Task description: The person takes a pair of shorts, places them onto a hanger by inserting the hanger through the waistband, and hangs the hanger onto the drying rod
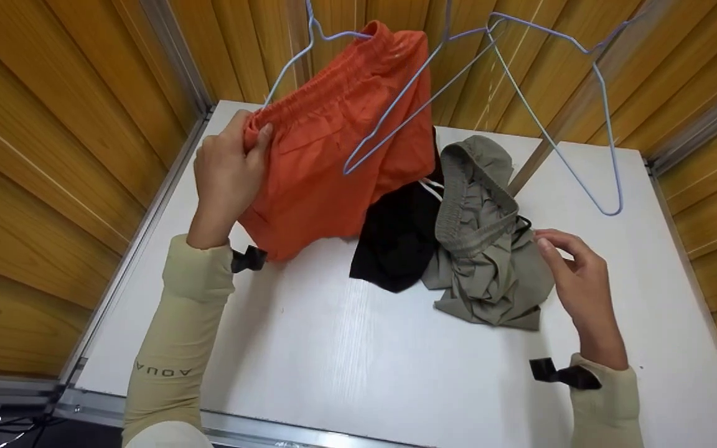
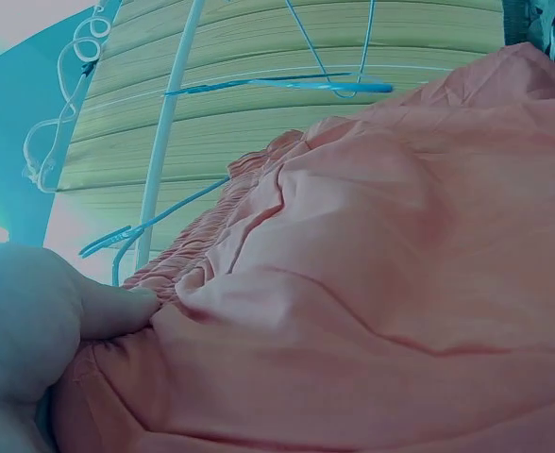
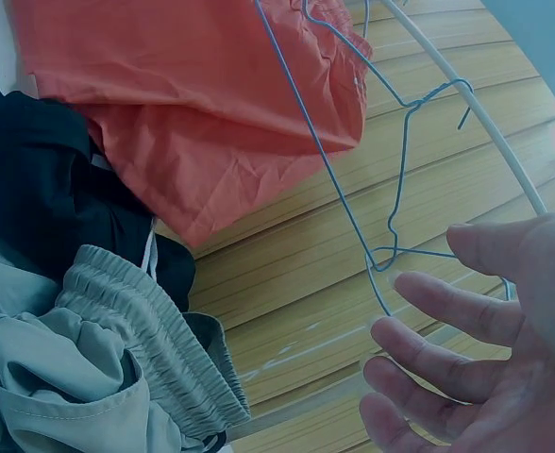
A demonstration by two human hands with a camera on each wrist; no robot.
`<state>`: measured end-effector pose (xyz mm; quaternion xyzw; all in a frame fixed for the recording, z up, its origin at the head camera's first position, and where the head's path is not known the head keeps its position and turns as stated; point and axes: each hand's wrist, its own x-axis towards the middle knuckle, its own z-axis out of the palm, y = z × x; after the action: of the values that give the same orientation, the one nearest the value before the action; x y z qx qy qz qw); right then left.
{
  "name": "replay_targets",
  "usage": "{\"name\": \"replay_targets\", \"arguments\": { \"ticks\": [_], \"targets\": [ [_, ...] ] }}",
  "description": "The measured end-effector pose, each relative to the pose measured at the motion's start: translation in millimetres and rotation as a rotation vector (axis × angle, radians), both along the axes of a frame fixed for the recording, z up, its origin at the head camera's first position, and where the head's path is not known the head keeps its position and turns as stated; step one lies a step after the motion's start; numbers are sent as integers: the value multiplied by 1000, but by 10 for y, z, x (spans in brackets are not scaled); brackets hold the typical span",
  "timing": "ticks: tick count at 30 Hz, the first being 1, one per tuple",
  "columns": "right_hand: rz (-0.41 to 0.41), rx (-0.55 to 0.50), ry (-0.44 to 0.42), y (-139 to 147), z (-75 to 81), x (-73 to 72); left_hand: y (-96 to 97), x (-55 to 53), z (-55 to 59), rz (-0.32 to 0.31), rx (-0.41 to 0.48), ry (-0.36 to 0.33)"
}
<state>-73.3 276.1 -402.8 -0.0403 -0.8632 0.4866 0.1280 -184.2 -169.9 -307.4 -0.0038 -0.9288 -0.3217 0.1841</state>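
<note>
My left hand (image 1: 229, 167) grips the waistband corner of a pair of orange shorts (image 1: 327, 168), thumb on the front of the cloth. One blue wire hanger (image 1: 284, 70) runs into the waist opening of these shorts. In the left wrist view, the thumb presses beside the gathered elastic (image 2: 216, 217). My right hand (image 1: 576, 274) holds nothing; its fingers are loosely bent and spread in the right wrist view. It is beside a pair of grey-green shorts (image 1: 489, 267), which lie crumpled with the elastic waist upward. Black cloth (image 1: 396, 242) lies between the two pairs, partly covered by them.
A second blue wire hanger (image 1: 389, 112) hangs in front of the orange shorts, and a third hanger (image 1: 613, 168) hangs at the right. Below is a white tabletop (image 1: 346, 348) with a metal frame edge. Wood-patterned panels (image 1: 47, 155) enclose the sides and back.
</note>
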Motion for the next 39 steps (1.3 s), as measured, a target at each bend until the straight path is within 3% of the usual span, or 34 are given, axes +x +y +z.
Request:
{"name": "replay_targets", "arguments": {
  "ticks": [8, 22, 39],
  "targets": [
    [4, -4, 2, -10, 1, -19, -22, -152, 76, 22, -28, 32],
    [16, -1, 4, -25, 3, 2, 17, -300, 128, 55, -89, -9],
    [42, -8, -12, -39, -57, 24, 37, -321, -2, 55, -105, -118]
  ]
}}
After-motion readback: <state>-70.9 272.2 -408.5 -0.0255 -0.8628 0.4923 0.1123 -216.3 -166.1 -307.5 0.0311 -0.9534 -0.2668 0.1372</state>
